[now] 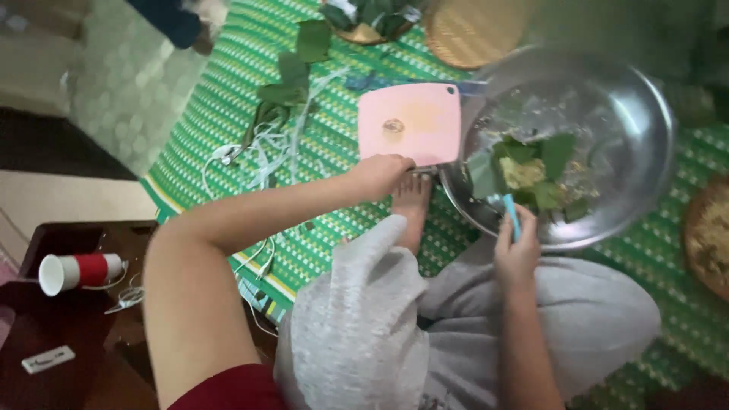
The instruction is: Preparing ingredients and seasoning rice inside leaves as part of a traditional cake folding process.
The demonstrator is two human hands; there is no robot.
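A green woven mat [228, 114] covers the floor beneath me, its striped edge running at lower left. My right hand [518, 250], centre right, has its fingers clamped on a blue-handled tool [512, 216] at the steel basin's [645, 99] near rim. My left hand [383, 175] curls shut at the pink cutting board's [410, 121] near edge. Leaves [292, 72] lie farther up.

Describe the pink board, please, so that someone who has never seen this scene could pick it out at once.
Start at the green woven mat that covers the floor, and find the big metal bowl of leaves on it. Just left of the bowl lies the pink board, with the person's left hand at its near edge. It is the only flat, pale pink rectangle there, with rounded corners.
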